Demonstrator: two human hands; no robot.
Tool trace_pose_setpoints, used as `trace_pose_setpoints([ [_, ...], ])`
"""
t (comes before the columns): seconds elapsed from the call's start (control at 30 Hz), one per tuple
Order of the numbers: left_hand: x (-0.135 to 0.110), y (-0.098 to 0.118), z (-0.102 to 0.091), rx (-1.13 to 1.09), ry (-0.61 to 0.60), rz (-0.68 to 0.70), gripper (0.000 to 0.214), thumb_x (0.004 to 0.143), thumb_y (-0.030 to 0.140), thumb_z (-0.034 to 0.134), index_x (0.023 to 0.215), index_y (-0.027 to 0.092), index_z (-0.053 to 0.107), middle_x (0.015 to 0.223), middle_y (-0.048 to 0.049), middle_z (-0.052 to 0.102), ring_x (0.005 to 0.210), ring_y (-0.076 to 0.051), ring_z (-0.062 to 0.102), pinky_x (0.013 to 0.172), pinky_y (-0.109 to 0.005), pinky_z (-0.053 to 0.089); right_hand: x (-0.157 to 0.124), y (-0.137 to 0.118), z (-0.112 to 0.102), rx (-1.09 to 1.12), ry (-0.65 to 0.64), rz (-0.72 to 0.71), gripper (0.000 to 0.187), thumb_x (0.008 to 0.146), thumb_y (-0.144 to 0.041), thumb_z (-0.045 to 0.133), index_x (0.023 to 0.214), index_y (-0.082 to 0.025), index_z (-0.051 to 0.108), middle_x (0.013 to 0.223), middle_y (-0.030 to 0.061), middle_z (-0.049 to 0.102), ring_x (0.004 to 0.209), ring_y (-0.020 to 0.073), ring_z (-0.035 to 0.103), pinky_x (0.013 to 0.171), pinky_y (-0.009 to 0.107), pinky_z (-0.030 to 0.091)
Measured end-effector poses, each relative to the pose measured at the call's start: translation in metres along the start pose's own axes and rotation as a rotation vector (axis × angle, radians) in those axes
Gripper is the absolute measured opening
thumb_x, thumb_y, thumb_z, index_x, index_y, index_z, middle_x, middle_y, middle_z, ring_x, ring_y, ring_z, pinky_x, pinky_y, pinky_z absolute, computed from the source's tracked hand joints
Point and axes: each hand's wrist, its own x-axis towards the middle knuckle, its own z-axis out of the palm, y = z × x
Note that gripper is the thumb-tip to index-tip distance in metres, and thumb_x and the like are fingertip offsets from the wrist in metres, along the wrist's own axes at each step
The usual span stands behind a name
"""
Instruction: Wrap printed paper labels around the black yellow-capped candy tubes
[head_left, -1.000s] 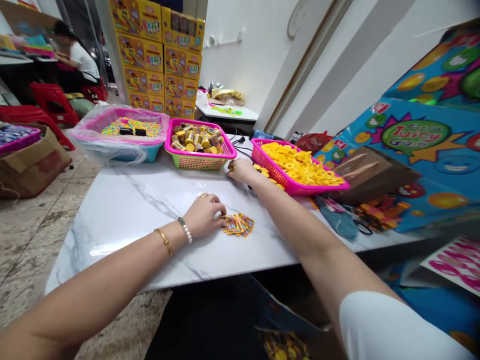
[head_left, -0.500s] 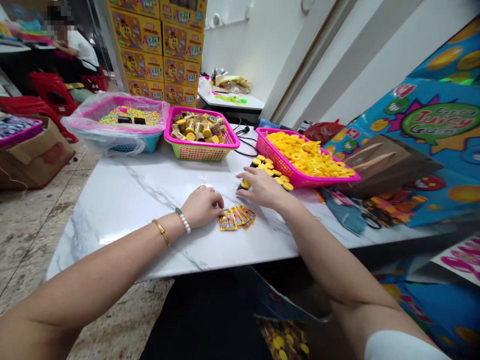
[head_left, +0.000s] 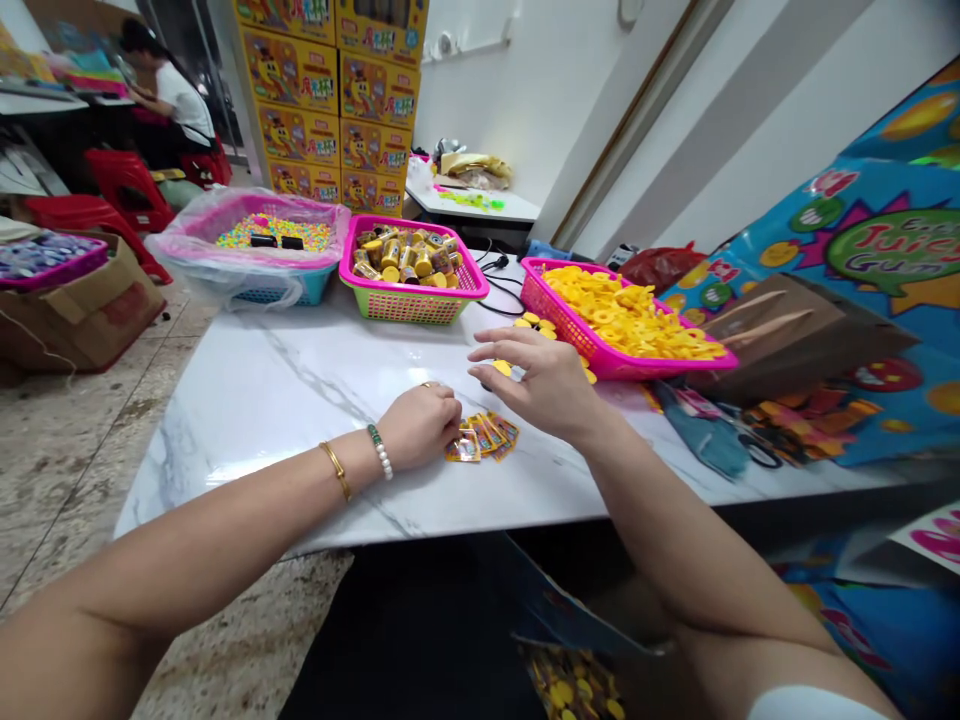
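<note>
On the white table, my left hand (head_left: pixel 420 427) is closed, its fingers curled down at the left end of a fan of small printed orange-yellow labels (head_left: pixel 487 437). Its fingertips are hidden, so what they grip does not show. My right hand (head_left: pixel 541 385) is open above the table with fingers apart and holds nothing visible. Beneath and behind it stands a group of dark little tubs with yellow lids (head_left: pixel 534 323), partly covered by the hand. One yellow lid (head_left: pixel 502 367) shows just by its fingers.
Behind stand a basket of yellow plastic pieces (head_left: pixel 534 290), a basket of yellow-capped labelled tubs (head_left: pixel 352 296) and a plastic-lined basket of coloured beads (head_left: pixel 319 285). Scissors (head_left: pixel 759 452) lie at the right. Yellow cartons (head_left: pixel 379 95) are stacked beyond. Another person (head_left: pixel 176 100) sits far left.
My right hand has lifted slightly from the yellow-lidded tubs, its fingers more stretched. My left hand has closed further over the left end of the labels. The whole view has shifted a little.
</note>
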Motion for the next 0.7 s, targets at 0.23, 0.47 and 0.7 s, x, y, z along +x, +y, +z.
trace_pose_setpoints([
  [0.23,-0.001,-0.008,-0.004,0.03,0.23,0.007,0.008,0.086,0.018,0.058,0.08,0.016,0.063,0.084,-0.0075,0.063,0.082,-0.02,0.057,0.078,-0.033,0.047,-0.03,-0.015,0.003,0.108,0.039,0.321,0.025,0.087,-0.037,0.061,0.078,-0.018,0.075,0.074,0.0043,0.075,0.06,0.0153,0.065,0.057,0.026,0.047],
  [0.47,-0.003,-0.011,-0.014,0.008,0.419,0.126,0.01,0.087,0.016,0.057,0.078,0.017,0.061,0.084,-0.0072,0.062,0.083,-0.019,0.057,0.079,-0.034,0.047,-0.052,-0.024,0.03,0.661,-0.18,0.769,0.041,0.078,-0.055,0.064,0.074,-0.015,0.072,0.062,0.0027,0.069,0.044,0.0104,0.051,0.042,0.023,0.038],
  [0.7,-0.002,-0.011,-0.033,-0.323,0.74,-0.135,0.008,0.085,0.02,0.059,0.078,0.017,0.06,0.072,-0.001,0.06,0.065,-0.012,0.053,0.064,-0.025,0.044,-0.01,-0.018,0.034,0.854,-0.002,0.744,0.031,0.07,-0.045,0.074,0.069,-0.014,0.068,0.059,0.0017,0.066,0.041,0.0061,0.044,0.04,0.02,0.034],
])
